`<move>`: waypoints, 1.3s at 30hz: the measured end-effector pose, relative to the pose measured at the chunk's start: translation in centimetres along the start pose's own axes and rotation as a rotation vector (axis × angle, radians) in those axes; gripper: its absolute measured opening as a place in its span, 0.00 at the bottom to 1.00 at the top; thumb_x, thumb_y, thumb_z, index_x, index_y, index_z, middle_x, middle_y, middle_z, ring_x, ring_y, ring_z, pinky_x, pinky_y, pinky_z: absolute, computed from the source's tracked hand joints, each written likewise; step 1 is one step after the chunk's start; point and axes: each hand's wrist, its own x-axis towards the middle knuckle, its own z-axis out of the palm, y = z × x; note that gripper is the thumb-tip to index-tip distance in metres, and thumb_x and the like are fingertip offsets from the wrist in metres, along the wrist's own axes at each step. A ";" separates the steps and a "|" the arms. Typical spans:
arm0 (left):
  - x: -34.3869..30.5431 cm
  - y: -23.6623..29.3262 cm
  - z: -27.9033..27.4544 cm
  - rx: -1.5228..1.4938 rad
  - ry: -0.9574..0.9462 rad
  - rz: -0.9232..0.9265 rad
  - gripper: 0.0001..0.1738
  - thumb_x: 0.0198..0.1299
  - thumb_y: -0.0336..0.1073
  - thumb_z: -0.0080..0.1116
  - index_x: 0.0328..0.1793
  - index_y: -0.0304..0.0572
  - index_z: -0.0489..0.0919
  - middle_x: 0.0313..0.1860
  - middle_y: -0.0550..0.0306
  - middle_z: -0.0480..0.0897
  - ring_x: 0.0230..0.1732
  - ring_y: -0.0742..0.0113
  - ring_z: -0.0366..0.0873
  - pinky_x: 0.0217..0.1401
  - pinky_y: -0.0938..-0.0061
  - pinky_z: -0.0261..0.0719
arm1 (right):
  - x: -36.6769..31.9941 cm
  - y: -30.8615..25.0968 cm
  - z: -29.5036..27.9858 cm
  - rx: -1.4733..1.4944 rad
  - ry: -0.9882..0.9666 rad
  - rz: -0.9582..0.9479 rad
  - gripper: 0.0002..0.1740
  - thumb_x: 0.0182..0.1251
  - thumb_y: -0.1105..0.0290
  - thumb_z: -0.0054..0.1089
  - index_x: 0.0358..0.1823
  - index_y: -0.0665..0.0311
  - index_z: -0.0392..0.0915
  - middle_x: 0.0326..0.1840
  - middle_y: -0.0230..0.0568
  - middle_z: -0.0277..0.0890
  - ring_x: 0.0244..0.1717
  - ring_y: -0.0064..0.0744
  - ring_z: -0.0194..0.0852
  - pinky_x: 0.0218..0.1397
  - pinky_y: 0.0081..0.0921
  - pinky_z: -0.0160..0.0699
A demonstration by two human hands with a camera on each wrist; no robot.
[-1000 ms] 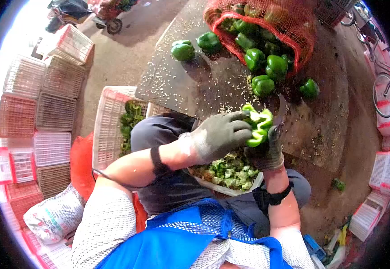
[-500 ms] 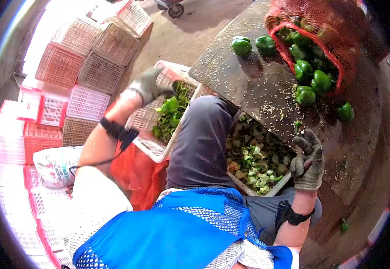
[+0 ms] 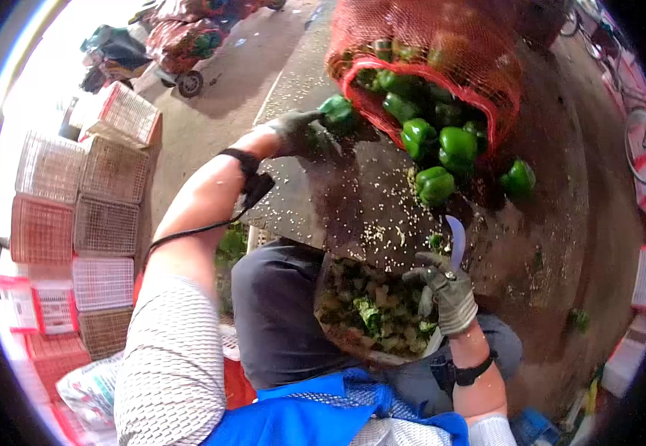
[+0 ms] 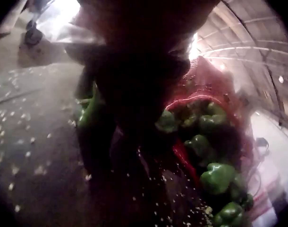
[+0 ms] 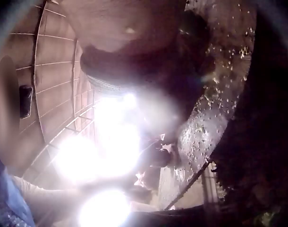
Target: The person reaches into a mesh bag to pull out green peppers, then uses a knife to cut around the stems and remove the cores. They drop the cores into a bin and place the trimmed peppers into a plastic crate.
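Your left fingers (image 3: 302, 119) blur at a green bell pepper (image 3: 339, 111); whether they grip it, you cannot tell, and your left wrist view shows mostly darkness. Your right fingers (image 3: 433, 279) hide the handle of the curved knife (image 3: 457, 241). The head view's top edge crops the red mesh sack (image 3: 427, 30); your left arm (image 3: 202, 197) covers part of a plastic crate (image 3: 229, 343).

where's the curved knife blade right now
In the head view, the curved knife blade is right of centre, just beyond the right hand, with a small green scrap to its left.
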 end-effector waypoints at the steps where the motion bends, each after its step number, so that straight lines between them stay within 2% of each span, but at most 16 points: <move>1: -1.0 0.5 0.5 -0.136 0.018 -0.029 0.34 0.64 0.39 0.61 0.75 0.45 0.62 0.50 0.55 0.77 0.58 0.66 0.73 0.69 0.57 0.71 | -0.2 -0.4 0.4 0.004 0.026 0.029 0.26 0.73 0.59 0.57 0.62 0.73 0.71 0.41 0.52 0.85 0.11 0.25 0.71 0.16 0.21 0.70; 3: -2.9 0.9 1.7 -0.413 0.066 -0.079 0.37 0.59 0.32 0.65 0.74 0.42 0.62 0.44 0.57 0.78 0.51 0.69 0.77 0.62 0.62 0.79 | -0.2 -0.8 0.9 -0.081 0.036 0.031 0.22 0.72 0.63 0.60 0.59 0.71 0.74 0.40 0.43 0.85 0.27 0.20 0.76 0.28 0.18 0.75; 5: -7.9 11.2 1.8 -0.718 0.226 -0.344 0.56 0.46 0.27 0.75 0.80 0.43 0.53 0.49 0.52 0.78 0.50 0.65 0.78 0.57 0.66 0.84 | -0.4 -1.1 1.6 -0.155 0.032 0.068 0.22 0.70 0.64 0.62 0.59 0.69 0.75 0.39 0.40 0.85 0.32 0.20 0.76 0.32 0.19 0.76; 10: -11.9 24.1 7.4 -1.056 0.399 -0.041 0.71 0.33 0.31 0.85 0.81 0.38 0.46 0.58 0.47 0.73 0.54 0.62 0.77 0.59 0.69 0.81 | -0.3 1.0 1.9 -0.478 0.025 -0.099 0.21 0.64 0.71 0.66 0.59 0.65 0.78 0.47 0.40 0.85 0.46 0.29 0.82 0.51 0.30 0.81; 12: -11.4 26.5 9.9 -0.885 0.435 0.006 0.70 0.34 0.36 0.86 0.80 0.35 0.47 0.60 0.46 0.74 0.58 0.61 0.75 0.63 0.69 0.77 | -0.8 1.3 2.6 -0.131 0.006 -0.168 0.22 0.62 0.74 0.66 0.59 0.64 0.78 0.55 0.43 0.82 0.56 0.33 0.79 0.61 0.31 0.76; 15: -10.0 29.3 11.2 -0.702 0.456 0.006 0.67 0.35 0.40 0.85 0.79 0.32 0.51 0.62 0.43 0.74 0.60 0.60 0.75 0.65 0.67 0.74 | -1.2 1.0 1.8 -0.320 0.078 -0.339 0.15 0.67 0.75 0.60 0.54 0.70 0.78 0.43 0.35 0.83 0.41 0.23 0.80 0.43 0.25 0.83; 16: -9.7 29.8 11.5 -0.688 0.469 0.037 0.67 0.35 0.41 0.85 0.78 0.32 0.52 0.62 0.42 0.74 0.60 0.58 0.75 0.65 0.66 0.74 | -0.9 1.4 1.7 -0.538 0.183 -0.472 0.19 0.66 0.74 0.62 0.58 0.68 0.76 0.47 0.37 0.83 0.45 0.27 0.82 0.45 0.27 0.83; 20: -10.0 31.9 12.0 -0.244 0.592 0.229 0.65 0.32 0.46 0.85 0.75 0.30 0.58 0.59 0.38 0.73 0.59 0.46 0.73 0.63 0.59 0.74 | 0.0 0.6 2.9 0.003 0.152 -0.380 0.22 0.68 0.72 0.57 0.63 0.65 0.73 0.55 0.44 0.80 0.53 0.36 0.79 0.56 0.32 0.78; 22: -9.8 32.0 12.4 -0.092 0.692 0.331 0.66 0.30 0.48 0.86 0.75 0.32 0.58 0.57 0.39 0.73 0.57 0.43 0.73 0.61 0.58 0.74 | -0.6 -1.4 2.3 -0.370 0.152 -0.297 0.22 0.71 0.73 0.49 0.66 0.65 0.70 0.63 0.47 0.75 0.61 0.38 0.74 0.66 0.33 0.71; 23: -9.6 32.5 12.8 -0.259 0.759 0.268 0.65 0.32 0.48 0.85 0.76 0.36 0.58 0.59 0.43 0.72 0.58 0.49 0.73 0.62 0.61 0.75 | -0.7 -1.7 1.7 -0.549 0.152 -0.248 0.22 0.73 0.74 0.45 0.68 0.65 0.69 0.66 0.48 0.73 0.65 0.40 0.72 0.71 0.34 0.67; 27: -8.5 34.4 10.5 -1.053 0.904 0.080 0.42 0.60 0.39 0.68 0.77 0.42 0.58 0.60 0.51 0.72 0.58 0.60 0.74 0.60 0.66 0.77 | 1.1 1.6 3.0 -0.378 0.298 -0.297 0.10 0.65 0.72 0.57 0.47 0.64 0.79 0.44 0.47 0.81 0.43 0.38 0.79 0.47 0.32 0.81; 29: -7.3 32.1 9.7 -1.245 0.826 0.108 0.39 0.65 0.44 0.63 0.77 0.42 0.58 0.60 0.51 0.73 0.57 0.59 0.75 0.60 0.66 0.78 | 8.2 12.8 3.3 -0.474 0.311 -0.397 0.08 0.68 0.73 0.53 0.45 0.66 0.76 0.41 0.43 0.79 0.40 0.35 0.77 0.45 0.29 0.80; 31: -5.7 29.5 9.8 -1.221 0.797 0.021 0.33 0.70 0.59 0.50 0.70 0.41 0.68 0.57 0.52 0.78 0.53 0.60 0.79 0.47 0.61 0.84 | 9.5 15.2 2.6 -0.436 0.165 -0.325 0.10 0.72 0.71 0.49 0.49 0.67 0.75 0.43 0.46 0.79 0.44 0.37 0.77 0.50 0.33 0.79; 34: -5.1 25.0 9.3 -1.416 0.617 -0.071 0.30 0.69 0.58 0.52 0.62 0.41 0.72 0.51 0.51 0.80 0.44 0.57 0.84 0.36 0.61 0.86 | 4.8 10.5 0.5 -0.754 0.326 -0.440 0.15 0.70 0.71 0.54 0.55 0.67 0.77 0.48 0.47 0.82 0.47 0.37 0.81 0.55 0.32 0.79; 36: -5.4 24.6 9.5 -1.309 0.588 -0.188 0.28 0.68 0.54 0.55 0.62 0.40 0.73 0.48 0.51 0.81 0.44 0.57 0.83 0.37 0.62 0.86 | 0.4 0.2 1.3 -0.571 0.302 -0.110 0.23 0.66 0.73 0.59 0.63 0.65 0.75 0.56 0.43 0.82 0.54 0.34 0.81 0.60 0.30 0.77; 39: -6.3 25.4 11.5 -1.161 0.468 -0.203 0.25 0.64 0.42 0.64 0.63 0.40 0.73 0.46 0.54 0.81 0.44 0.63 0.81 0.44 0.69 0.86 | -0.5 -2.7 1.2 -0.337 0.247 -0.250 0.35 0.61 0.71 0.68 0.70 0.60 0.67 0.59 0.43 0.79 0.56 0.32 0.78 0.61 0.30 0.76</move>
